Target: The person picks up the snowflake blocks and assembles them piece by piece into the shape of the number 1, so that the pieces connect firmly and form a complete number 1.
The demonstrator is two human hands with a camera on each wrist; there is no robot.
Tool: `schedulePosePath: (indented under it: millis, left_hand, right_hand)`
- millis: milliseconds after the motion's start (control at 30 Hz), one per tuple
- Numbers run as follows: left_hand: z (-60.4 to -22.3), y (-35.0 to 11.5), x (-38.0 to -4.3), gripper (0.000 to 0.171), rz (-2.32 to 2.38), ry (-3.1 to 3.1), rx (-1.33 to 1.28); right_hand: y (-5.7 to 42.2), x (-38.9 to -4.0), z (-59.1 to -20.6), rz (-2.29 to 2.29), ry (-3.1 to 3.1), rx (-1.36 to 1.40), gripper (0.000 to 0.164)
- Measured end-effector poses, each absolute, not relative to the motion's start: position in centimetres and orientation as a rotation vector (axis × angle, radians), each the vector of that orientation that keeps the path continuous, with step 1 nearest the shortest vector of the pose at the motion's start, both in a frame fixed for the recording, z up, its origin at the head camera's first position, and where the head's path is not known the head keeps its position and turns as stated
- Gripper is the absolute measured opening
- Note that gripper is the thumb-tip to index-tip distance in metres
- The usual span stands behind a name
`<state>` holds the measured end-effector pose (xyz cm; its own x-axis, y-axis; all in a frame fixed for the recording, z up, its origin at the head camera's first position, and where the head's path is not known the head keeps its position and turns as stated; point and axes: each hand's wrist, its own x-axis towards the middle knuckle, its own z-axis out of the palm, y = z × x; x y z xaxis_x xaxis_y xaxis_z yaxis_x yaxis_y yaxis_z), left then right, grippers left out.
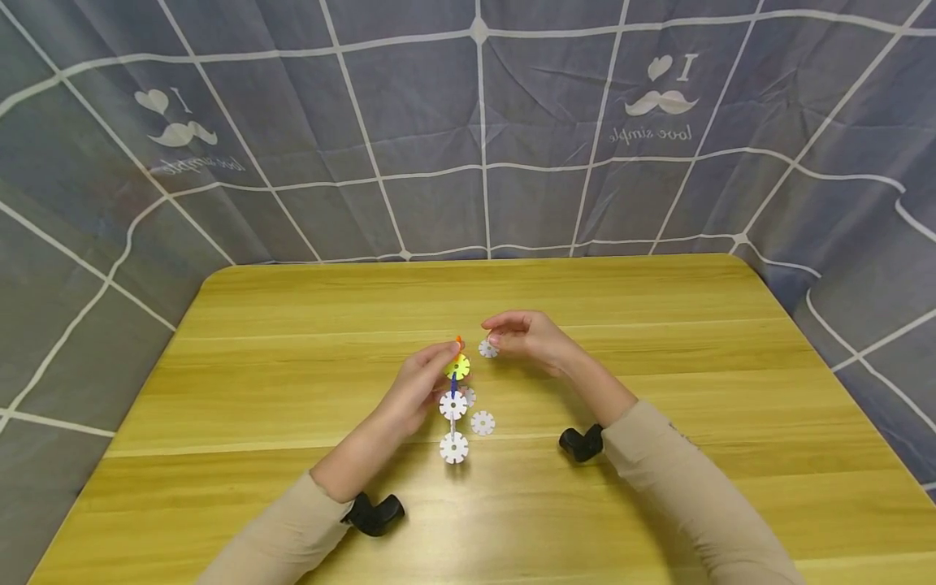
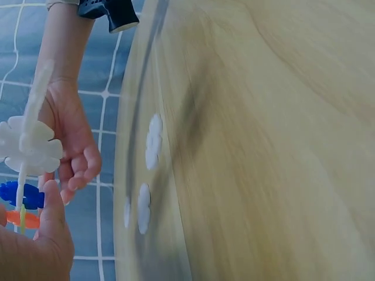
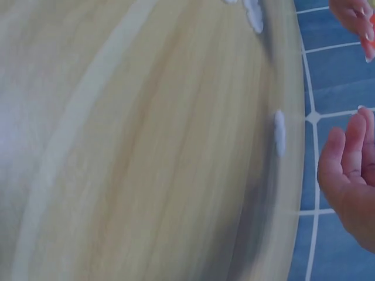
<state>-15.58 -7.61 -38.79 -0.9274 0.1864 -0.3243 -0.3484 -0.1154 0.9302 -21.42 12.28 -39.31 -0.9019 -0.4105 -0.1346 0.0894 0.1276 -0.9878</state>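
Observation:
My left hand (image 1: 418, 380) pinches the orange disc (image 2: 22, 219) at the upper end of a chain of slotted interlocking discs. Below the orange come a yellow disc (image 1: 458, 367), a blue disc (image 2: 22, 195) and white discs, the lowest white disc (image 1: 453, 448) hanging toward me. To the right, my right hand (image 1: 532, 340) hovers with loosely bent fingers (image 3: 354, 146); I see nothing held in it. Under its fingertips in the head view a loose white disc (image 1: 488, 348) lies on the table, partly covered.
Two more loose white discs lie on the wooden table (image 1: 292, 382): one white disc (image 1: 483, 422) beside the chain, another white disc (image 1: 469, 396) partly behind it. Black wrist cameras sit at the left cuff (image 1: 374, 515) and right cuff (image 1: 581, 444). A grey checked cloth (image 1: 431, 106) stands behind.

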Motion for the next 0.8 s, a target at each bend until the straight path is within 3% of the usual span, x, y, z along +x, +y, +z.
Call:
schedulePosePath:
  millis: [567,800]
  left_hand:
    - [-39.4,-9.6,-15.7,0.041,2.120,1.777,-0.191]
    - [-39.4,-9.8,-15.9,0.040,2.114,1.772,-0.212]
  right_hand:
    - [12.2,-23.3,-41.5,-1.613,2.300,-0.110,0.034]
    - [11.6,-23.7,-41.9,-1.359,2.541,-0.177,0.035]
